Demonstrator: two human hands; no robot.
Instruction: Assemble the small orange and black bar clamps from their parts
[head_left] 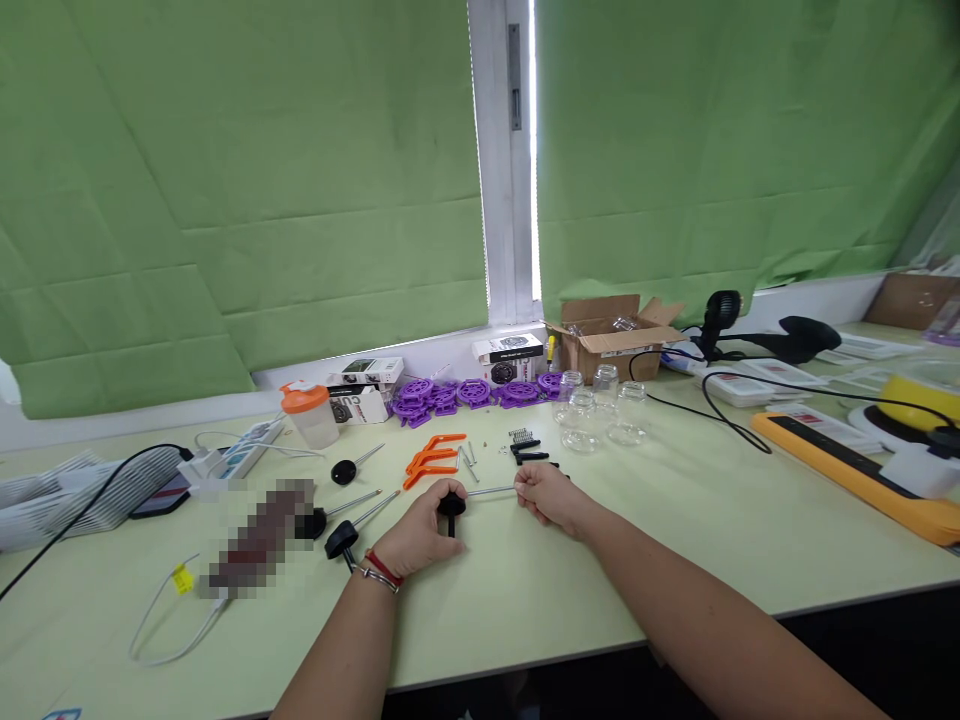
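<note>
My left hand (420, 535) is closed around a round black cap (451, 504), gripped between thumb and fingers. A thin metal rod (491, 491) runs from this cap to the right. My right hand (549, 496) pinches the rod's far end; whether a small part sits in its fingertips is hidden. Just beyond the right hand lie small black plastic parts (526, 449) and springs (520, 435). Orange plastic pieces (433, 458) and loose metal screws (469, 455) are beyond the left hand. To its left, more black-capped rods (342, 540) rest on the table.
Several clear glass jars (581, 420) stand at centre right before an open cardboard box (611, 345). Purple plastic rings (474, 393) line the back beside small boxes (360, 400). An orange-lidded cup (309, 412), power strip (251, 450) and cables are left; an orange-and-black tool (855, 475) lies right.
</note>
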